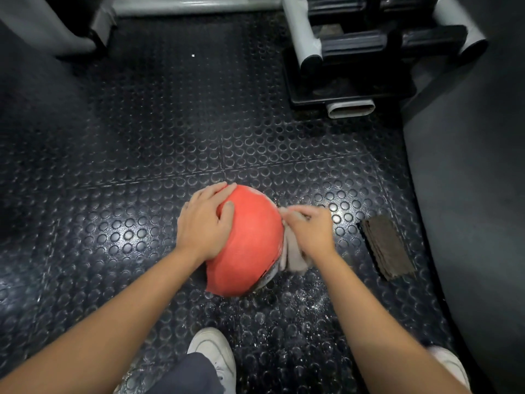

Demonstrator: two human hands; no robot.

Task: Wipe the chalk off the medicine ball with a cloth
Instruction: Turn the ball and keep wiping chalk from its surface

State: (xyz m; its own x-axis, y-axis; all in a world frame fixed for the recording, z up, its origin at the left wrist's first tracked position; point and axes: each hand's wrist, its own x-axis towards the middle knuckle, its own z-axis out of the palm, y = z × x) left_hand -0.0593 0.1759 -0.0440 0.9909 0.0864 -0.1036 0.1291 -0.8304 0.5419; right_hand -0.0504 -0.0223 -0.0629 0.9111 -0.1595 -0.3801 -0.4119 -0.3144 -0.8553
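Note:
A red medicine ball sits on the black studded rubber floor, with a grey, chalk-dusted band along its lower right side. My left hand lies spread over the ball's upper left, fingers straight and pressing on it. My right hand holds a pale grey cloth against the ball's right side; the cloth bunches under the palm and hangs down below the wrist. The hand is slightly blurred.
White chalk dust speckles the floor below and right of the ball. A folded brown cloth lies to the right. A dark weight rack stands at the back right. My white shoes are at the bottom.

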